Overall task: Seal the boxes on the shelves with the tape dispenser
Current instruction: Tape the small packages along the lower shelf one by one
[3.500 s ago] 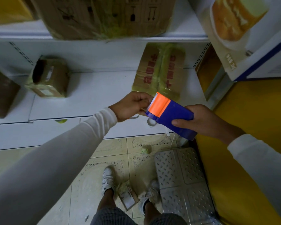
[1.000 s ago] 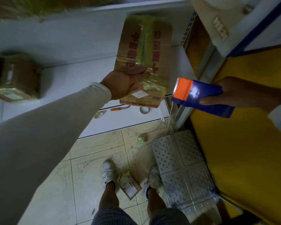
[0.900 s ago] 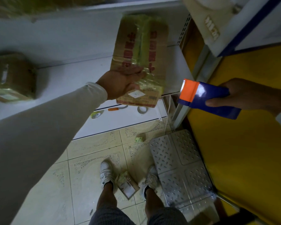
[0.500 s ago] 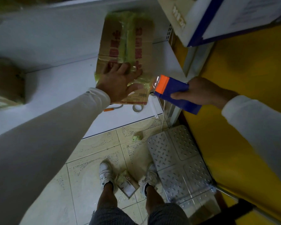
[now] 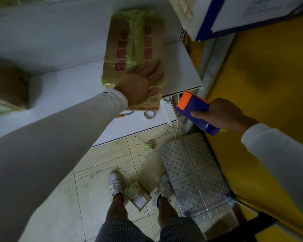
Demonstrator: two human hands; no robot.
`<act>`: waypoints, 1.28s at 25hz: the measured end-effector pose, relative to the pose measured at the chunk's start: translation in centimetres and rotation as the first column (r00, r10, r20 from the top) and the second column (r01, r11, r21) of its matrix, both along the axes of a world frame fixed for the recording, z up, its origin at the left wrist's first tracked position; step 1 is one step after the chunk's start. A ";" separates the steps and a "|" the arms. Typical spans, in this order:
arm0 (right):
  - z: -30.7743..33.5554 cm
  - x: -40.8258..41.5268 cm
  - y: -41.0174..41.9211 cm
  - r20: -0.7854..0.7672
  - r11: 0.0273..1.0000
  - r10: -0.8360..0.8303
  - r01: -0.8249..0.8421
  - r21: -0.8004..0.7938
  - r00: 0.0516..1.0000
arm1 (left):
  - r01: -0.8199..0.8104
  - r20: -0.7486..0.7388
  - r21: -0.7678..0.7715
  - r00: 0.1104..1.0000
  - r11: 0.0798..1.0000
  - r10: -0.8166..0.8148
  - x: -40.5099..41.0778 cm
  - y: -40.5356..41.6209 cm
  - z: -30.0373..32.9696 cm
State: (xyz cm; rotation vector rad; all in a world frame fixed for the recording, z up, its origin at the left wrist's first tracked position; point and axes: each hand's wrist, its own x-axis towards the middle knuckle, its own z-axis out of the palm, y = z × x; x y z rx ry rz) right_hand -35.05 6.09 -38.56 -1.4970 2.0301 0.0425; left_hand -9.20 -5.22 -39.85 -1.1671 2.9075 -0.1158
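The left hand [image 5: 140, 86] lies flat, fingers spread, pressing the taped box [image 5: 135, 48] on the shelf [image 5: 180, 67]. The right hand [image 5: 220, 114], arm outstretched, grips the tape dispenser [image 5: 194, 109].

Red printed characters in two columns on the top of the cardboard box [image 5: 135, 44] on the white shelf [image 5: 180, 67], blurred and not readable. Barcode label near the front edge of the same box, partly covered by the left hand [image 5: 140, 84], digits too small to tell. Beige letters, cut by the frame and not readable, on the white and blue carton [image 5: 222, 13] at the top right; fine print on its white side also too blurred. White label on the small packet [image 5: 138, 198] on the floor between the shoes, nothing legible.
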 end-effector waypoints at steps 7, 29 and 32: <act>0.9 -0.2 0.9 0.100 0.995 0.011 -0.001 -0.097 0.995 | -0.043 0.046 0.060 0.998 0.997 0.040 -0.9 -0.1 0.1; 1.4 -1.0 4.6 0.395 0.970 -0.072 0.157 -0.187 0.916 | -0.289 0.009 0.172 0.956 0.942 0.292 2.5 1.5 0.2; 0.4 -0.2 4.3 0.443 0.966 -0.060 0.164 -0.199 0.894 | -0.287 -0.036 0.169 0.954 0.943 0.297 0.7 1.0 -0.9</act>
